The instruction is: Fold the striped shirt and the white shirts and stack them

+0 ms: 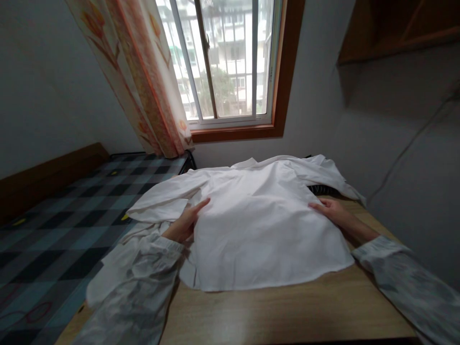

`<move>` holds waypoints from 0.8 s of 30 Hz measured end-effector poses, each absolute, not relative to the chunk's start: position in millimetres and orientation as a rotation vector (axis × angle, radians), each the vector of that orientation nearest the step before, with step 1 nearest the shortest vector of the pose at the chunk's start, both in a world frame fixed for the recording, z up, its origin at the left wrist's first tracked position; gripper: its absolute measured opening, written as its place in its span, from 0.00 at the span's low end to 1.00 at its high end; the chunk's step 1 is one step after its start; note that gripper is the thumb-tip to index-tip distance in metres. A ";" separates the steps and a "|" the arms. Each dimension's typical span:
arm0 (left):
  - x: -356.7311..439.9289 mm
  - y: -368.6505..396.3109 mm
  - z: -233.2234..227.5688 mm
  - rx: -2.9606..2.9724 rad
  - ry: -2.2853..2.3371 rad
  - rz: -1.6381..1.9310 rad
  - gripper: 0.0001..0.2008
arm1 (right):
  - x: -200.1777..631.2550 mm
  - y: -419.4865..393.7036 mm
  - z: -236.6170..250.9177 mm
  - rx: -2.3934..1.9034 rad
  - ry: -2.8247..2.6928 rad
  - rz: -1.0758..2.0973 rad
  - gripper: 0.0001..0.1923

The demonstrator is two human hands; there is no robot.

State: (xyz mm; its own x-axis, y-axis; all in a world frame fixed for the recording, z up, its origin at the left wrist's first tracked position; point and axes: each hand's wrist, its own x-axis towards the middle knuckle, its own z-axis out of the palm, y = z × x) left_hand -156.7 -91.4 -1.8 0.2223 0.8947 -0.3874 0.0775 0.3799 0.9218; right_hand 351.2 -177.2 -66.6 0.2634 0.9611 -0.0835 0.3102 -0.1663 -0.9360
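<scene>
A white long-sleeved shirt (266, 225) lies spread on the wooden table (287, 311), its collar toward the window and its hem toward me. My left hand (185, 224) grips the shirt's left side edge, thumb on top of the cloth and the other fingers mostly hidden. On the opposite side edge, my right hand (334, 215) holds the cloth in the same way, thumb over it. The left sleeve droops beyond the table's side, while the right sleeve stretches toward the wall. More pale, crumpled cloth (125, 258) lies beside my left forearm.
A bed with a dark checked cover (72, 230) stands along the left. Behind the table are a window (230, 62) and a flowered curtain (143, 81). A dark coiled object (321, 190) shows beneath the right sleeve. A wooden shelf (398, 43) hangs at upper right, above a cable (409, 143).
</scene>
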 end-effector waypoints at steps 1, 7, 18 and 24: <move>-160.0 -95.9 -0.6 1.047 1.250 0.723 0.25 | 351.9 -178.8 -65.7 -1.661 -1.214 0.924 0.20; -181.5 -121.0 0.0 1.080 1.223 0.825 0.20 | 345.4 -200.0 -49.8 -1.635 -1.211 0.853 0.25; -199.7 -146.9 28.6 1.154 1.194 0.798 0.24 | 340.0 -204.8 -48.1 -1.514 -1.064 0.970 0.24; -210.1 -143.3 22.9 1.249 1.378 0.706 0.19 | 349.3 -213.9 -52.4 -1.654 -1.233 1.098 0.24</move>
State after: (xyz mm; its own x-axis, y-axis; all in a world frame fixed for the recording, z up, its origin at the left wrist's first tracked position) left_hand -210.1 -143.3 22.9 0.1477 0.9360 -0.3194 0.2872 0.2685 0.9195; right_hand 349.3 -213.9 -52.4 0.1547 0.9710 -0.1825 0.2937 -0.2216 -0.9299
